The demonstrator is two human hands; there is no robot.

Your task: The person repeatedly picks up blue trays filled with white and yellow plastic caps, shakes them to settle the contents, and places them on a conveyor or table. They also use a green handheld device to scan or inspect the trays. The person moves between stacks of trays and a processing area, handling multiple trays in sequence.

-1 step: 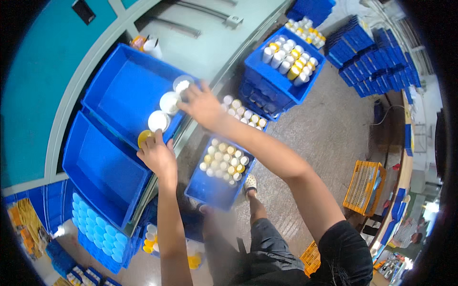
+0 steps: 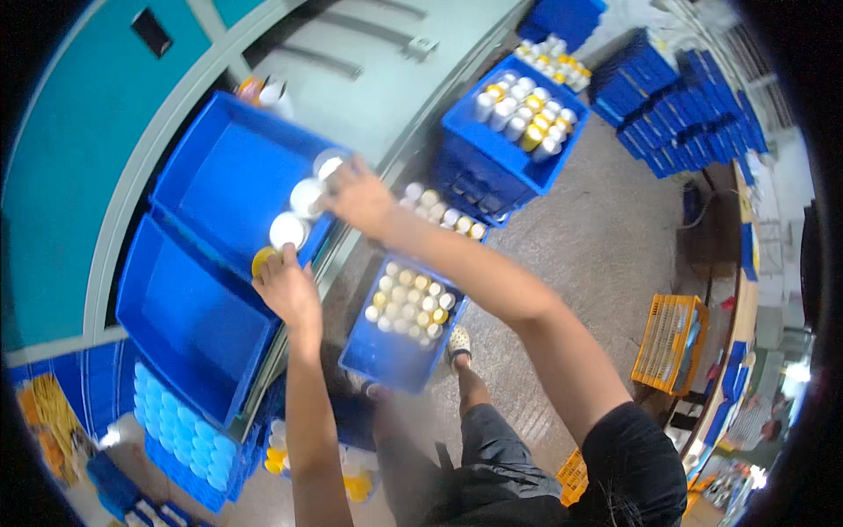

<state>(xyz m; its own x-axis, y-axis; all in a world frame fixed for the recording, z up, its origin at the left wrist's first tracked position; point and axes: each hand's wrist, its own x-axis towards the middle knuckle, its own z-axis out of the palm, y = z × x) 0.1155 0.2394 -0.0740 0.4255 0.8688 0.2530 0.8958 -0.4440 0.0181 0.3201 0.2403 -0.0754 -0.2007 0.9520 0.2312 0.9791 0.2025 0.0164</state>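
Head view: four round containers, white- and yellow-topped [image 2: 286, 230], lined up along the right side of a blue rectangular plastic tray [image 2: 224, 162]; likely light, stiff, slippery; grasp by sides. Left hand [image 2: 291, 292], right hand [image 2: 358, 202]: fingers bent at opposite ends, grip indiscernible.

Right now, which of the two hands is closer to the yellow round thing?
Left. The left hand is right at the yellow round thing, fingers by its edge. The right hand is farther away, beside the white round things toward the row's other end.
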